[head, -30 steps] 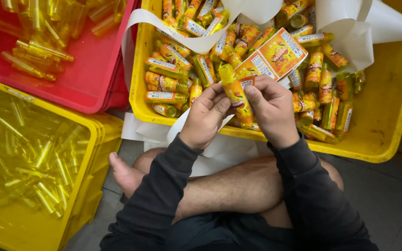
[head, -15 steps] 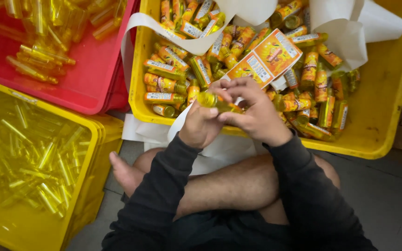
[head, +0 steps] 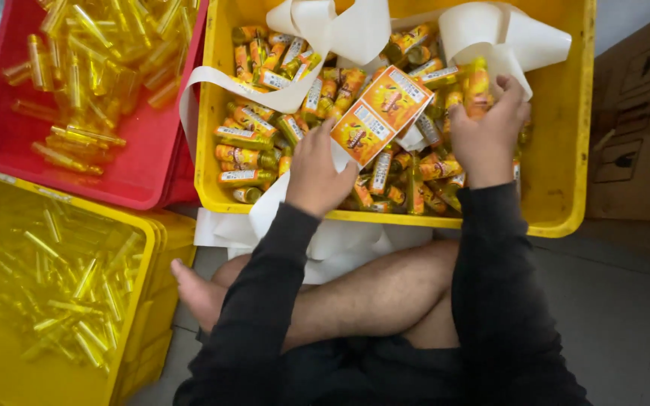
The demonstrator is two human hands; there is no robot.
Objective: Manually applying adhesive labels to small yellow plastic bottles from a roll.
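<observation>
I sit cross-legged in front of a yellow crate (head: 577, 150) full of small bottles with orange labels (head: 244, 156). My left hand (head: 316, 177) pinches a white backing strip that carries two orange labels (head: 381, 113), at the crate's near middle. Over the right part of the pile, my right hand (head: 488, 139) closes its fingers around one labelled bottle (head: 476, 81). Loose white backing paper (head: 490, 37) curls over the bottles at the back.
A red crate (head: 9, 143) of clear yellow unlabelled bottles stands at the upper left. Another yellow crate (head: 133, 301) of the same bottles is at my lower left. A cardboard box (head: 637, 128) stands on the right. White paper (head: 340, 244) lies under my legs.
Both hands were together on one bottle over the crate's near edge. They have parted: the right hand carried the bottle right over the pile, and the left hand went to the label strip.
</observation>
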